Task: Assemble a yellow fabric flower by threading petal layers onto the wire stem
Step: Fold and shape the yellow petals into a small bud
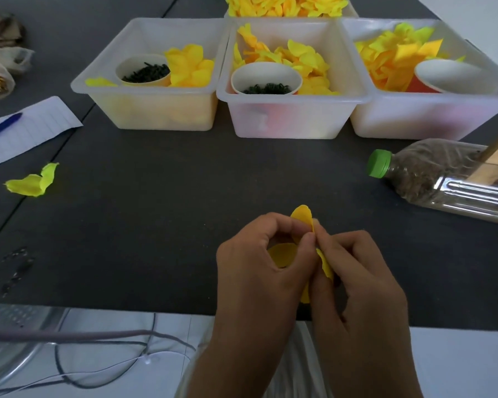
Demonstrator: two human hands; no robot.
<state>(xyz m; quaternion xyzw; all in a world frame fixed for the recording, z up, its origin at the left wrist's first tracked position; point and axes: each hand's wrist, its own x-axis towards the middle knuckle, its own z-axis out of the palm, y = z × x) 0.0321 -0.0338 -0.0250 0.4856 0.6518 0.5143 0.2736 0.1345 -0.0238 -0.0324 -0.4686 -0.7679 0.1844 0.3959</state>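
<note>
Head view: left hand [259, 262] and right hand [354, 271] together above the near edge of a dark table [156, 196], fingertips meeting. Yellow petal layer [302, 218] pinched between them, one lobe sticking up past the fingertips, another lobe in the curl of the left palm, a third tucked down between the two hands. Left thumb and forefinger curled and pinching the fabric; right fingers curled and gripping it from the other side. Wire stem not clearly visible, possibly hidden inside the grip. Beyond the hands, three translucent bins in a row: left bin [150, 110] with yellow petals and a cup [143, 70] of dark bits, middle bin [291, 119] with petals and a second cup [266, 79] of dark bits, right bin [423, 119] with petals and a tipped orange cup [454, 77]. More yellow flowers [285, 5] behind them. At right, a bottle [443, 179] with a green cap lying on its side. At left, a loose petal [32, 182] on the table, near a lined sheet [41, 124] with a blue pen [2, 126] on it. Cables [98, 340] below the table edge.
</note>
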